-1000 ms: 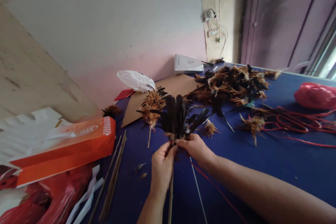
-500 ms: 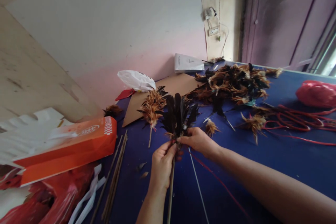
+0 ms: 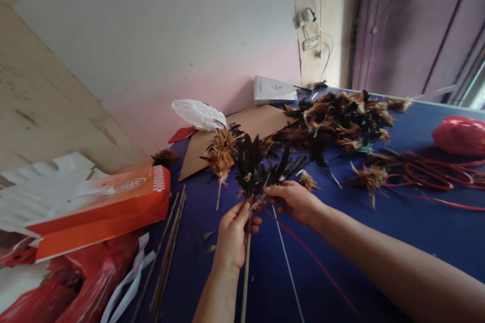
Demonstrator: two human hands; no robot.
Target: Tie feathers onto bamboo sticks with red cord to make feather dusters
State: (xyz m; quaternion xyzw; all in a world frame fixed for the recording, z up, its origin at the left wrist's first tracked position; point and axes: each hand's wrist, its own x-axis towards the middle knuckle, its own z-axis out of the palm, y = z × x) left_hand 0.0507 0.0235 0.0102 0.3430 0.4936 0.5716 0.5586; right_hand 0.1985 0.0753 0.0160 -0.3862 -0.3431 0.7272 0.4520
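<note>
My left hand (image 3: 233, 237) is closed around the top of a thin wooden stick (image 3: 246, 277), just below a tuft of black feathers (image 3: 249, 164) that fans out there. Close beside it, my right hand (image 3: 299, 203) pinches the quill ends of a smaller bunch of black feathers (image 3: 287, 167), which leans off to the right. The quills of this bunch reach toward the stick top; whether they touch it I cannot tell. From near the hands a red plastic string (image 3: 310, 255) trails down to the right across the blue table (image 3: 371, 242).
Behind the hands lie a brown feathered stick (image 3: 220, 159) and a large feather heap (image 3: 341, 118). Bare sticks (image 3: 168, 257) and an orange paper bag (image 3: 106, 212) are at left. Red string coils (image 3: 428, 174) and a red bundle (image 3: 460, 135) sit at right; cardboard (image 3: 257, 123) lies behind.
My right hand has moved slightly right, and the feather bunch in it now tilts away from the tuft on the stick. My left hand keeps its grip. The view has shifted slightly.
</note>
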